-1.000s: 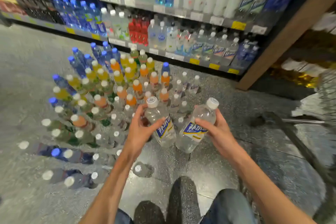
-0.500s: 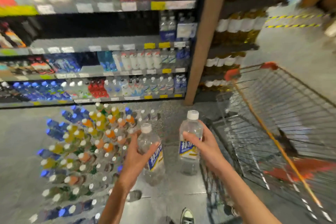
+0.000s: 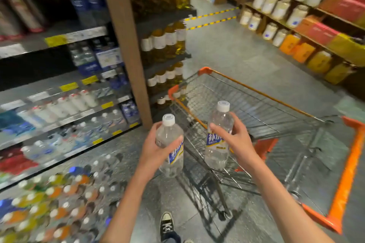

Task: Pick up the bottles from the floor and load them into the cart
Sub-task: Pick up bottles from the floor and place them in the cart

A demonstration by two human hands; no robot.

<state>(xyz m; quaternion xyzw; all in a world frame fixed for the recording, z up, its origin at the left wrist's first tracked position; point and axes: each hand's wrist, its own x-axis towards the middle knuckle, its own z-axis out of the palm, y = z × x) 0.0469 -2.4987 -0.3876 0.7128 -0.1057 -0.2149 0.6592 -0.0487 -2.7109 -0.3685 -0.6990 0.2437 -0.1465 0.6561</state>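
Note:
My left hand (image 3: 156,148) grips a clear bottle (image 3: 171,150) with a white cap and a blue-and-yellow label, held upright just left of the cart's near side. My right hand (image 3: 235,140) grips a second clear bottle (image 3: 218,138) of the same kind, upright over the cart's left rim. The wire shopping cart (image 3: 276,112) with orange trim stands to my right, its basket bare as far as I see. Several more bottles (image 3: 59,203) with white, orange and blue caps stand grouped on the floor at the lower left, blurred.
Drink shelves (image 3: 59,104) run along the left behind a brown upright post (image 3: 126,45). Oil bottles (image 3: 167,41) fill the shelves past the post. More shelving (image 3: 316,25) lines the aisle's right side. My black sneaker (image 3: 167,225) is on the grey floor below.
I have risen from the floor bottles and turned right. Both hands carried their bottles up and toward the cart, which has come into full view.

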